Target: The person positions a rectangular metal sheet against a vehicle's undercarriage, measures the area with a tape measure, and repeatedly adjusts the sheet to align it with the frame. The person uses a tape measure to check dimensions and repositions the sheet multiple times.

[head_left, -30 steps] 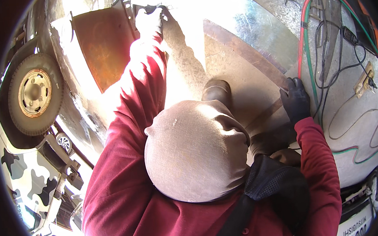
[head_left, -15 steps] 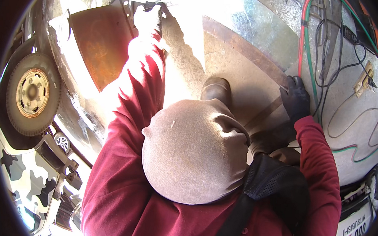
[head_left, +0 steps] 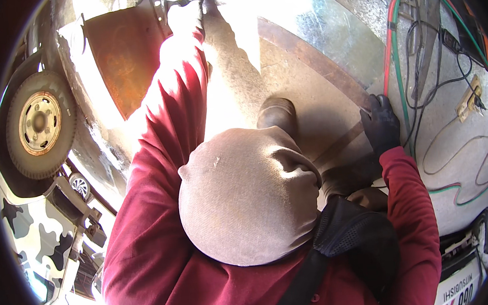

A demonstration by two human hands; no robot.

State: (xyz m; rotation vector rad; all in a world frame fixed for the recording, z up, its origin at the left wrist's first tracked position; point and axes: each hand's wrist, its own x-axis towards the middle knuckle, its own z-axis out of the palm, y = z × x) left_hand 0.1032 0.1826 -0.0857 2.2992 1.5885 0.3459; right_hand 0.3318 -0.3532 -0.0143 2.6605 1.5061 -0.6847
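Note:
At the top, in strong glare, my left hand [head_left: 189, 13] is gloved and closed at the edge of a pale surface, on something I cannot make out. Beside it stands a rusty orange metal panel [head_left: 118, 65]. My right hand [head_left: 380, 120], in a black glove, grips the lower end of a curved sheet-metal piece [head_left: 343, 40] along its brownish edge strip [head_left: 317, 64]. A dark boot [head_left: 276, 110] is on the concrete between my arms. A round beige cloth-covered shape [head_left: 246, 194] hides much of the lower middle.
Red and green hoses [head_left: 396, 42], black cables [head_left: 422, 102] and a worn yellowish power strip [head_left: 469, 99] lie at the right. A vehicle wheel [head_left: 39, 126] and camouflage-painted bodywork [head_left: 28, 227] are at the left. A vehicle's plate [head_left: 458, 282] shows at the lower right.
My left hand has moved slightly upward and away from me, with the arm following. My right hand stays on the sheet edge, with very little movement.

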